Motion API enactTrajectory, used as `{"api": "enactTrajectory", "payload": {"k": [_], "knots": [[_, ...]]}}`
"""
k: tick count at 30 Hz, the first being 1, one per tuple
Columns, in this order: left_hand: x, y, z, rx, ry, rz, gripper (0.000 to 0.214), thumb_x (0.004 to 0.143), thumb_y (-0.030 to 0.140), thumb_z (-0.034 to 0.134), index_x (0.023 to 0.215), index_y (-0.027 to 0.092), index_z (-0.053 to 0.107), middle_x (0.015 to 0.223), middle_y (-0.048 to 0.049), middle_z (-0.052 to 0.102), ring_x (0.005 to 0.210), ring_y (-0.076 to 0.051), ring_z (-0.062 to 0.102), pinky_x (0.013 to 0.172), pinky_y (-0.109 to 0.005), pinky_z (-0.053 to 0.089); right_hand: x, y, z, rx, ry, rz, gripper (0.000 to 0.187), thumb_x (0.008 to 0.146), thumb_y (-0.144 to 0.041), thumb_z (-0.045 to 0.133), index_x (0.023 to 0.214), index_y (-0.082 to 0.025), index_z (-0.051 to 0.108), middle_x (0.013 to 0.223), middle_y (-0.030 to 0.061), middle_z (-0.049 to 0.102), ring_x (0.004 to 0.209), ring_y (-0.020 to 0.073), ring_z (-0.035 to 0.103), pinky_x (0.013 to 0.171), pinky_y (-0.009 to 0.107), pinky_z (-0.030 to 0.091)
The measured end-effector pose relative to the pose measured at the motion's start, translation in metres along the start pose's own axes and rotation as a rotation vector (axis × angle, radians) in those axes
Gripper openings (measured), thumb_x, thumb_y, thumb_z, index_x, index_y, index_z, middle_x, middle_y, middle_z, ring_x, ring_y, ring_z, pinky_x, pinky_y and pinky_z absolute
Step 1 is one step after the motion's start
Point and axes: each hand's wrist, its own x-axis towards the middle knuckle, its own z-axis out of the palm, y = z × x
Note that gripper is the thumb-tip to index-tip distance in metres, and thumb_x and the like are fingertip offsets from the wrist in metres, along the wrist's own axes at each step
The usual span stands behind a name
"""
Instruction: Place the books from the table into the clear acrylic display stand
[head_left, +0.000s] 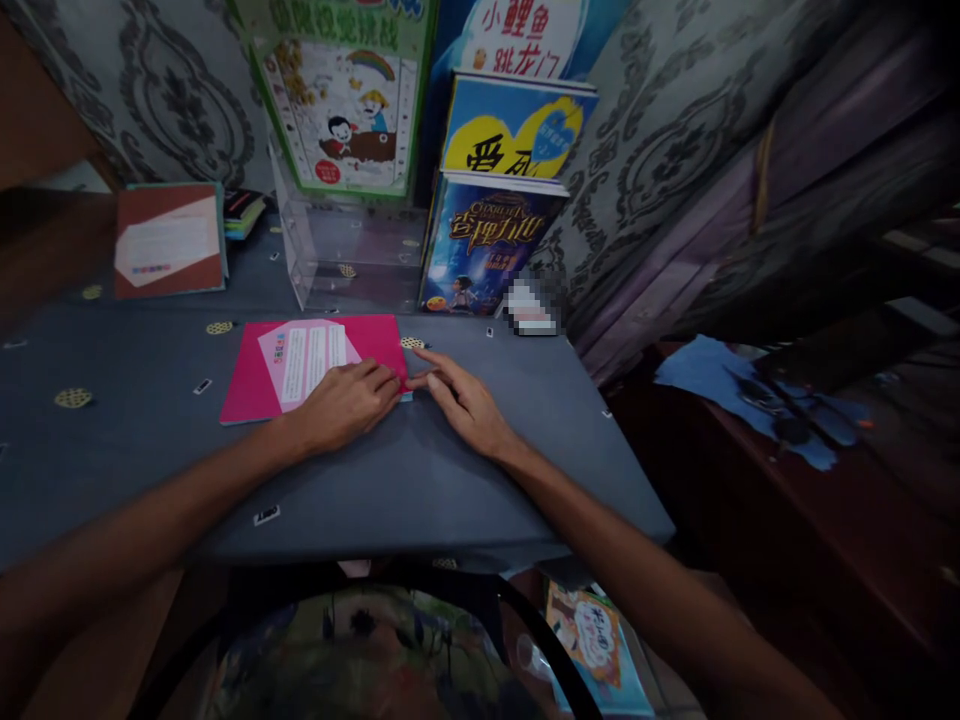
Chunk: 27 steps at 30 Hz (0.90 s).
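A pink book [255, 385] with a pale label lies flat on the grey tablecloth [390, 480]. My left hand [346, 403] rests on the book's near right corner, fingers curled and pressed on its edge. Beside it, my right hand [465, 400] lies flat on the cloth with fingers stretched out, fingertips touching the book's right corner. Neither hand lifts the book.
A red-brown book [169, 240] lies at the back left. A clear plastic stand [352, 255] and several upright children's books [487, 240] lean against the patterned wall. Blue cloth [742, 395] lies on a dark wooden surface at right. More books [592, 640] sit below the table edge.
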Motion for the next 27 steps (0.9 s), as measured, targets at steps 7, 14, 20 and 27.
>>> {"api": "enactTrajectory", "payload": {"k": [7, 14, 20, 27], "knots": [[0.002, 0.000, -0.005, 0.003, -0.027, -0.006, 0.028, 0.103, 0.022, 0.043, 0.107, 0.012, 0.069, 0.099, -0.0117, 0.073, 0.093, -0.023, 0.065, 0.068, -0.030, 0.051, 0.001, 0.000, -0.001, 0.020, 0.005, 0.015, 0.045, 0.105, -0.038, 0.038, 0.145, -0.021, 0.048, 0.113, 0.0102, 0.075, 0.111, 0.0220, 0.069, 0.103, 0.044, 0.049], [0.001, 0.003, -0.005, -0.053, -0.036, -0.022, 0.032, 0.104, 0.027, 0.041, 0.108, 0.013, 0.069, 0.109, -0.0131, 0.072, 0.097, -0.023, 0.065, 0.075, -0.033, 0.054, -0.001, -0.001, 0.000, -0.153, -0.035, -0.051, 0.035, 0.103, -0.033, 0.042, 0.128, -0.020, 0.064, 0.112, 0.0109, 0.074, 0.106, 0.0250, 0.067, 0.096, 0.044, 0.050], [-0.007, -0.042, -0.014, -0.081, -0.147, -0.271, 0.033, 0.103, 0.030, 0.041, 0.105, 0.014, 0.070, 0.110, -0.0121, 0.071, 0.105, -0.025, 0.065, 0.086, -0.038, 0.053, -0.006, -0.003, 0.000, -0.423, -0.085, -0.209, 0.030, 0.099, -0.021, 0.047, 0.121, -0.019, 0.068, 0.102, 0.0112, 0.076, 0.097, 0.0253, 0.064, 0.089, 0.044, 0.049], [-0.030, -0.101, -0.030, -0.031, -0.349, -0.645, 0.031, 0.101, 0.032, 0.043, 0.118, 0.015, 0.063, 0.117, -0.0157, 0.068, 0.107, -0.030, 0.065, 0.085, -0.038, 0.050, -0.007, -0.023, 0.006, -0.705, -0.152, -0.240, 0.025, 0.101, -0.024, 0.050, 0.117, -0.015, 0.067, 0.105, 0.0122, 0.076, 0.108, 0.0274, 0.063, 0.096, 0.044, 0.046]]}}
